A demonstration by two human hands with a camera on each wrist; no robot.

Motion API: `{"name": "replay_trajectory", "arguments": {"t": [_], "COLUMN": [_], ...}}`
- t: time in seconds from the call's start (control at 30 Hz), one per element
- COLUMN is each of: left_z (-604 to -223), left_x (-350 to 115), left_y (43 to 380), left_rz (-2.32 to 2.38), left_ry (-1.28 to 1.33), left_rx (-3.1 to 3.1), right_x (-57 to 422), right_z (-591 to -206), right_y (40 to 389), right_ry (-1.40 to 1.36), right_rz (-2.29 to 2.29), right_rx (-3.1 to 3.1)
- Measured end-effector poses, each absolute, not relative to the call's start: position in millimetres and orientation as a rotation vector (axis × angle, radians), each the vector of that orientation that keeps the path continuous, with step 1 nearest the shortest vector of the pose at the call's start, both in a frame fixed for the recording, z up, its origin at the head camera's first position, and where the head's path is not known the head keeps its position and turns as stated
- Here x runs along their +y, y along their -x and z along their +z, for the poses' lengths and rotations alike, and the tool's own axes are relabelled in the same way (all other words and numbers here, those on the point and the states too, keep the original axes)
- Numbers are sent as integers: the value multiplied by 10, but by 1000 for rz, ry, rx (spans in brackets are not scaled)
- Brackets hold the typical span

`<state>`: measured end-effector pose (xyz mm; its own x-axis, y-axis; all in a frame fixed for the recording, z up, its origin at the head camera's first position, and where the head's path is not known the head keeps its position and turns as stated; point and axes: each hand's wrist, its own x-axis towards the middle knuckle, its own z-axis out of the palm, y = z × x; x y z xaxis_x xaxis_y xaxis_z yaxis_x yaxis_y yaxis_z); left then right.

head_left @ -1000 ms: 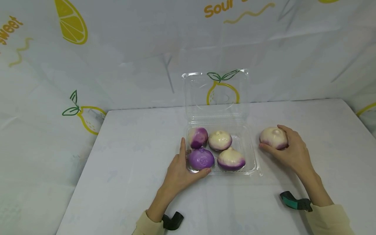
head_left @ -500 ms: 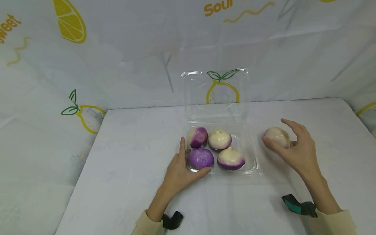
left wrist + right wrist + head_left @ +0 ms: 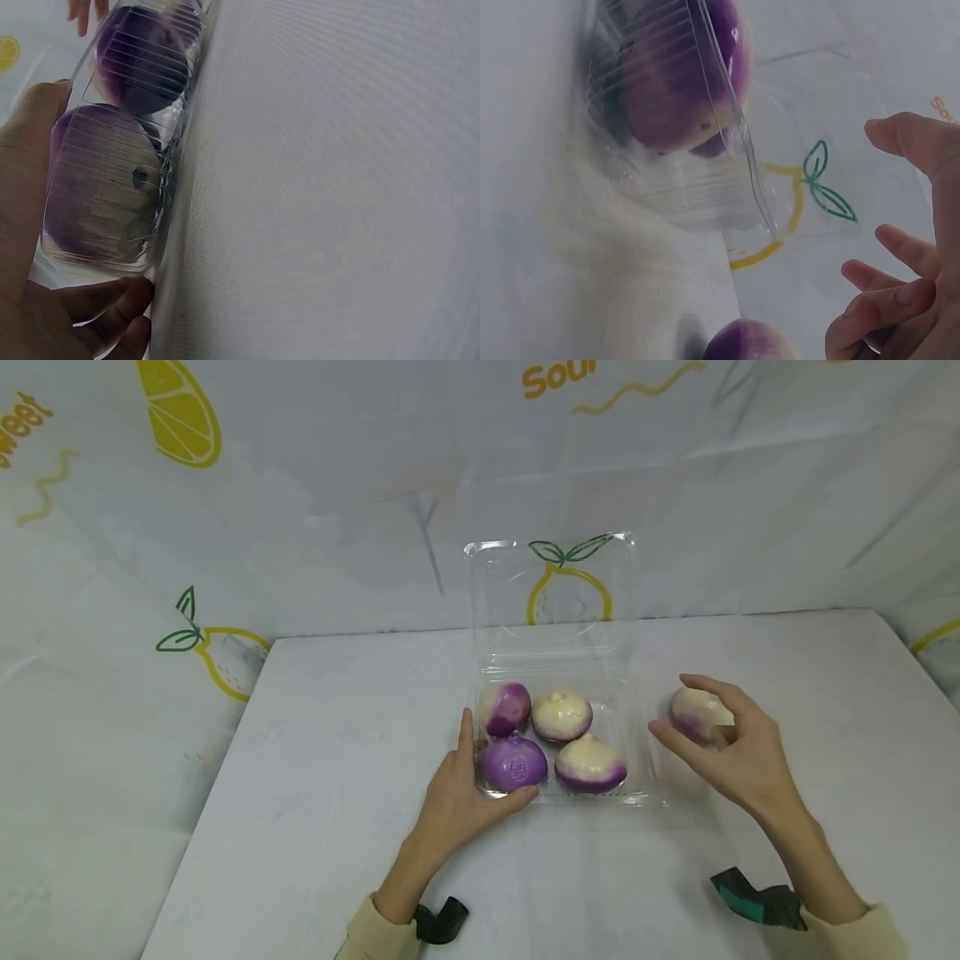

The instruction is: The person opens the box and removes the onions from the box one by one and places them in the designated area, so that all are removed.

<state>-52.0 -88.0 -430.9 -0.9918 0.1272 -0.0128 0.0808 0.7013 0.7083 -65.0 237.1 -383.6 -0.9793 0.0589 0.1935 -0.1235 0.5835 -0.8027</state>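
A clear plastic clamshell container (image 3: 637, 777) with its lid raised holds several glossy purple-and-white turnips (image 3: 588, 766). My left hand (image 3: 457, 806) holds its front left corner, the thumb along the front rim and the index finger up the left side. In the left wrist view, the thumb and fingers frame the ribbed wall, with turnips behind it. Right of the container, a loose turnip (image 3: 693, 714) sits on the table, partly hidden by my right hand (image 3: 738, 752). That hand's thumb and index finger are spread apart with nothing between them. The right wrist view shows the loose turnip (image 3: 746, 343) below the fingers.
The transparent lid (image 3: 551, 602) stands up at the back, against a white cloth backdrop (image 3: 337, 527) with lemon prints. A white table (image 3: 360, 718) lies beneath everything. Black wrist mounts (image 3: 442, 921) stick out from both sleeves.
My right hand has let go of the loose turnip, swung right, then come back left in front of it. The turnip has turned, showing purple on its left. My left hand stays put.
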Motion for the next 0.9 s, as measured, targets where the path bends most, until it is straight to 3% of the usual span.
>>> {"name": "replay_trajectory", "arguments": {"t": [0.6, 0.9], "left_z": [-4299, -4299], "left_x": [-877, -875], "left_y": [518, 517], "left_rz": [1181, 1176], "left_ry": [-168, -176], "left_rx": [2838, 2846], "right_x": [1949, 1855], "right_z": [-3925, -3996], "right_y": [593, 583], "right_ry": [-289, -290], "right_rz": [1418, 1168], "right_rx": [-2696, -2784]}}
